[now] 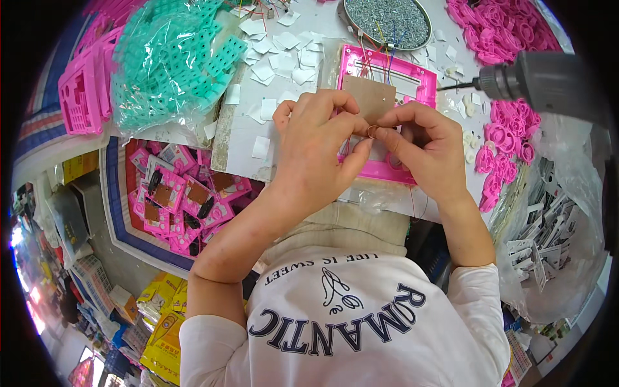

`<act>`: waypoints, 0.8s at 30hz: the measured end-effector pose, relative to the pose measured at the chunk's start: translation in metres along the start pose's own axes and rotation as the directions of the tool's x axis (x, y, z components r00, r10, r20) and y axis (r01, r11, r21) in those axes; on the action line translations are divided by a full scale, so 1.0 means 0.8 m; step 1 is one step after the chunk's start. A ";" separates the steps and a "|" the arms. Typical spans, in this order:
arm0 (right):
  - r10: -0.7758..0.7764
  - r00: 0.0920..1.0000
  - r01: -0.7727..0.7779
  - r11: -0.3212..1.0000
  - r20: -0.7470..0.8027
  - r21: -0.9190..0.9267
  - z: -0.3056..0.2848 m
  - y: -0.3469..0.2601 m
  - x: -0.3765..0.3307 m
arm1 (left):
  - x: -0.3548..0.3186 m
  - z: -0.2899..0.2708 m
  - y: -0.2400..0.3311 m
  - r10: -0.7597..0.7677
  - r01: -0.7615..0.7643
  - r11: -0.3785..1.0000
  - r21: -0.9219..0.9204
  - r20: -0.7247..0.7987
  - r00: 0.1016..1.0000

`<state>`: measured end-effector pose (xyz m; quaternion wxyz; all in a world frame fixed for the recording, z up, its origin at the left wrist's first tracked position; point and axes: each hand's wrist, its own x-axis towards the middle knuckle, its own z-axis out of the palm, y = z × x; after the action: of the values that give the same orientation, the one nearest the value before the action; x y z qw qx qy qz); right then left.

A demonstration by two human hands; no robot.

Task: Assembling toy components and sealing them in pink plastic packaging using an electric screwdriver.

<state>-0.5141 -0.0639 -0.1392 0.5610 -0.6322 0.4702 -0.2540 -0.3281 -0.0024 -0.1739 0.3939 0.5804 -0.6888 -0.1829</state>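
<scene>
A pink plastic housing (422, 80) lies in front of me on the table, with a brown board (369, 97) set over its middle. Thin red, blue and yellow wires run from the board toward the far side. Over the near part of the housing my left hand (319, 145) and my right hand (429, 148) meet, thumbs and index fingers closed close together. Between the fingertips a thin curled wire (372, 131) shows, mostly hidden by the fingers. The left middle finger is bent above the board.
A round tray of screws (387, 22) stands behind the housing. An electric screwdriver (529, 84) juts in from the right, its bit near the housing. White paper squares (284, 58), bagged teal parts (174, 64) and pink rings (509, 29) surround it. Finished-looking pink units (180, 193) fill a bin lower left.
</scene>
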 end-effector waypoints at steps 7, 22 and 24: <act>-0.043 0.998 0.045 0.998 0.043 -0.041 0.001 0.004 0.000 | 0.001 0.004 0.001 -0.014 0.014 1.000 -0.001 -0.037 0.999; -0.066 0.997 0.064 0.997 0.036 0.046 0.000 0.001 0.006 | 0.006 -0.005 0.002 -0.025 0.026 0.999 0.035 -0.024 0.999; -0.072 0.997 0.071 0.997 0.027 0.026 0.000 0.000 0.006 | 0.006 -0.007 0.001 -0.011 0.011 0.999 0.033 -0.008 1.000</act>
<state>-0.5123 -0.0683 -0.1405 0.5660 -0.6449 0.4362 -0.2709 -0.3246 -0.0053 -0.1681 0.3861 0.5913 -0.6870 -0.1712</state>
